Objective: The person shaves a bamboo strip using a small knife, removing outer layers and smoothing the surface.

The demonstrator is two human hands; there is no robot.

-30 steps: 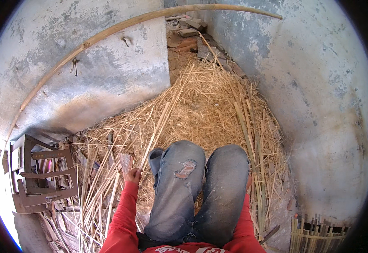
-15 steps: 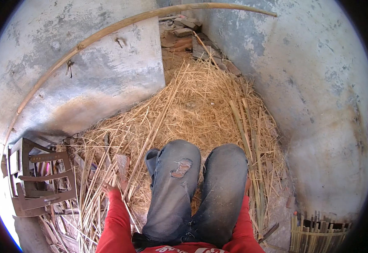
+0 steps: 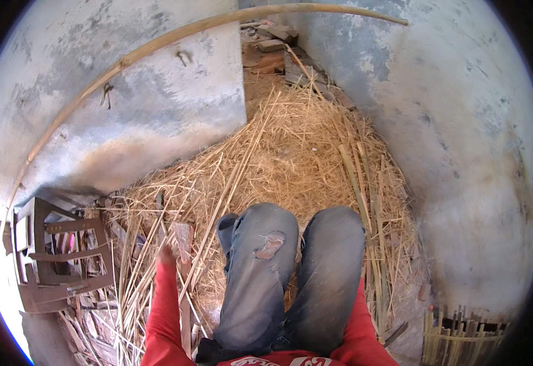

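Note:
My left hand (image 3: 166,254) is at the end of a red sleeve, over the pale bamboo strips (image 3: 146,259) left of my knees. It is small and smeared by motion, so its fingers and anything in them do not show clearly. Close by its right side lies a flat reddish brick-like piece (image 3: 184,235). My right forearm runs down behind my right thigh, only its red sleeve (image 3: 359,314) showing; the hand itself is hidden. My bent legs in torn jeans (image 3: 254,262) fill the middle, with straw (image 3: 297,140) spread beyond them.
A broken brown wooden frame (image 3: 71,287) leans at the left. Long bamboo strips (image 3: 364,183) lie along the right. A curved bamboo pole (image 3: 150,46) arches across the far wall. At lower right stands a slatted bamboo basket-like thing (image 3: 462,338). Bricks (image 3: 272,44) lie in the far corner.
My left hand has moved forward and slightly right, and its fingers have become blurred. The view has shifted a little. My right hand has gone out of sight behind my leg.

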